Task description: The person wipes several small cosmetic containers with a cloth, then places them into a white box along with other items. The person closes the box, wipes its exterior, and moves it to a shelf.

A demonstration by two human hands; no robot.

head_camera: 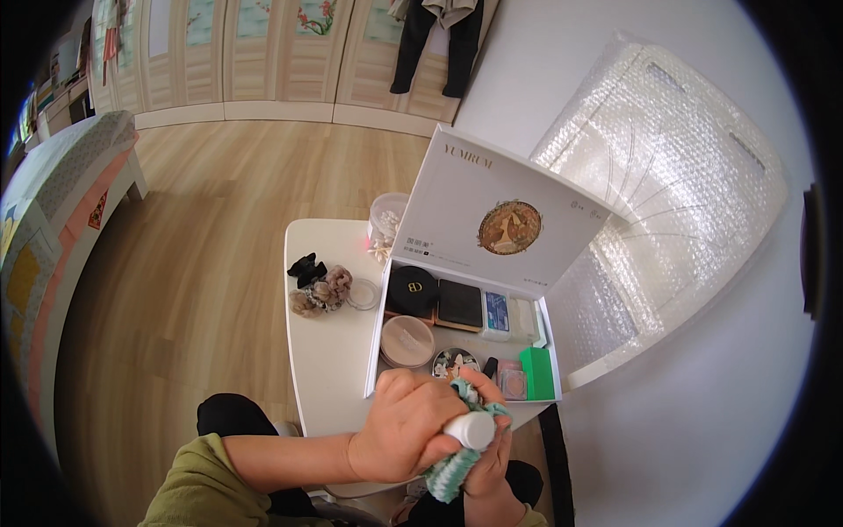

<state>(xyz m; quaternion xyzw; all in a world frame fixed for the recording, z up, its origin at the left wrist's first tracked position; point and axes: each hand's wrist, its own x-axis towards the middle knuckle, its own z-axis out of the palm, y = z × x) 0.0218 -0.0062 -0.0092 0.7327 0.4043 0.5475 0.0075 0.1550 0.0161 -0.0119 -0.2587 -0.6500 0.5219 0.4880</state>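
My left hand [402, 425], reaching in from the left, is closed around a white cylindrical thing with a round end [477, 431], perhaps a capped bottle. Teal and white fabric [453, 475], braided or knitted in look, hangs below that cylinder and also shows above it. My right hand [490, 464] grips this fabric from the other side; its fingers partly hide behind the white cylinder. Both hands are together over the near edge of an open white cardboard box [373, 356], whose lid [441, 197] stands tilted up and bears print and an oval picture.
The box holds a round black compact [413, 290], a square dark case [460, 304], a round powder case [407, 340] and a green carton [539, 373]. Hair ties [323, 293] and a cotton swab tub [387, 221] share the white table [329, 375]. A bubble-wrapped panel [678, 151] leans on the wall.
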